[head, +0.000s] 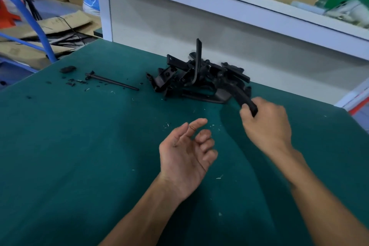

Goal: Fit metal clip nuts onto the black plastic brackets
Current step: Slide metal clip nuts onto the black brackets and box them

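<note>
Right hand: fingers curled around the near end of one black bracket, clamped on it. The rest of that bracket runs up and left from the fist, its far end among the pile of black brackets, at the back of the green table. Long axis diagonal, near-right to far-left; the gripped end points toward the person.

Left hand: palm up, fingers loosely bent, holding nothing, just above the cloth, near and left of the right hand, apart from the pile.

One strip in the pile stands nearly upright. A thin black rod lies left of the pile. Clip nuts: cannot tell any.
</note>
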The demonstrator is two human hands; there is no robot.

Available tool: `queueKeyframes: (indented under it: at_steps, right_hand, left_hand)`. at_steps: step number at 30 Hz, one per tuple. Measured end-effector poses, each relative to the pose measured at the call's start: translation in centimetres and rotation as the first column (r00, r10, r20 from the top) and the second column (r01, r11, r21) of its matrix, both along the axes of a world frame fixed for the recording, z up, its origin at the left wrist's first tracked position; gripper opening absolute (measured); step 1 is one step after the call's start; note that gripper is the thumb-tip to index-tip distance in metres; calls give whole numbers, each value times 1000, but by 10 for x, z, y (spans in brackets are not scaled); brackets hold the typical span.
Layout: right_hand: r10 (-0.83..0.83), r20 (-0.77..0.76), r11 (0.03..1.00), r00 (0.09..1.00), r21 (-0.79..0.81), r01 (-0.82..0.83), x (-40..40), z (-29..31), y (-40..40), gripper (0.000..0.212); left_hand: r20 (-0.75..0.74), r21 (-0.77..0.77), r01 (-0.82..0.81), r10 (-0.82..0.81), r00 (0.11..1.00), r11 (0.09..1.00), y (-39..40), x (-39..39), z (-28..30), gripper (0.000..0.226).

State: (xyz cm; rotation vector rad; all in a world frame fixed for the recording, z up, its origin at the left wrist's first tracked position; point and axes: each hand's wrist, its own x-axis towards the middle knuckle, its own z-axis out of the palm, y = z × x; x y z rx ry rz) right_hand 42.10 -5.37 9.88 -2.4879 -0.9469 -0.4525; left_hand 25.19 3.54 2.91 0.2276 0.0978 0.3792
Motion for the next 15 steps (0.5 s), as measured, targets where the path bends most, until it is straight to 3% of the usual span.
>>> queueKeyframes:
  at_steps: [3,6,8,11,15]
  right_hand:
    - [135,-380,941,915,338,2,-37,5,-34,31]
    - [386,-646,812,659,577,90,-80,4,-59,34]
    - [464,-721,798,515,592,110,-103,0,-69,33]
    - [458,-804,849,378,522,81,-123,-9,-76,31]
    - [377,-846,909,377,416,23,-136,-18,-90,23]
  left_hand:
    - [-60,146,-24,33,998,989,-3,4,3,37]
    - [-115,263,-6,37,993,965,-7,6,6,51]
    - [-94,328,13,19,995,944,-13,4,9,56]
    - [-48,324,18,-3,999,946,-18,-2,12,48]
    - [-87,257,18,5,996,966,-18,-6,12,40]
